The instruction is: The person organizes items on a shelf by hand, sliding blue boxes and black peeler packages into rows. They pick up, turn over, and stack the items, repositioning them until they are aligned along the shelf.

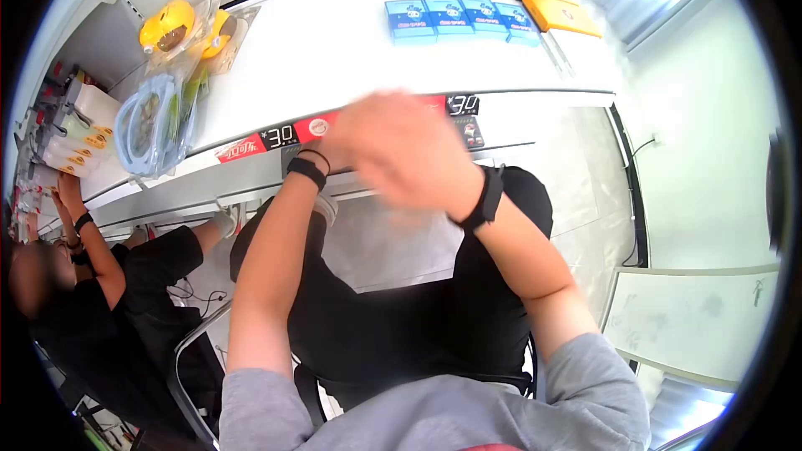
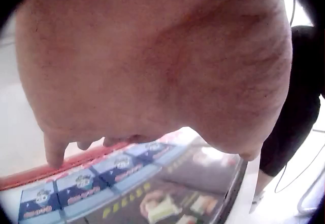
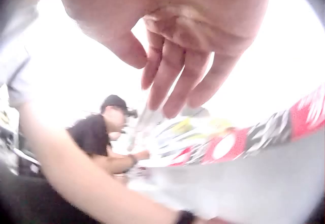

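White shop shelf [image 1: 334,58] in front of you, with a price strip [image 1: 276,138] of red and black tags along its front edge. Both your hands are up at that edge and holding nothing. Your right hand [image 1: 401,150] is blurred in the head view; its wrist view shows the fingers [image 3: 170,77] straight, close together and empty. Your left hand [image 2: 152,56] sits almost wholly behind the right one in the head view. Its wrist view shows the fingers hanging loose with one fingertip [image 2: 53,158] pointing down, nothing in them, not touching anything I can see. The hands overlap, and I can't tell whether they touch. The blue boxes [image 1: 459,18] stand in a row at the back of the shelf, well apart from both hands. The left wrist view shows blue boxes just below the fingers with a dark printed pack [image 2: 167,203] beside them; can't tell if it's the same row. My read: uncross your hands and slow the right one, so the head camera sees both and the boxes. Around you: orange boxes [image 1: 551,4] just right of the blue ones and bagged toys [image 1: 163,92] at the shelf's left end, both off your line. A second person in black [image 1: 125,301] works close on your left, so watch that elbow.
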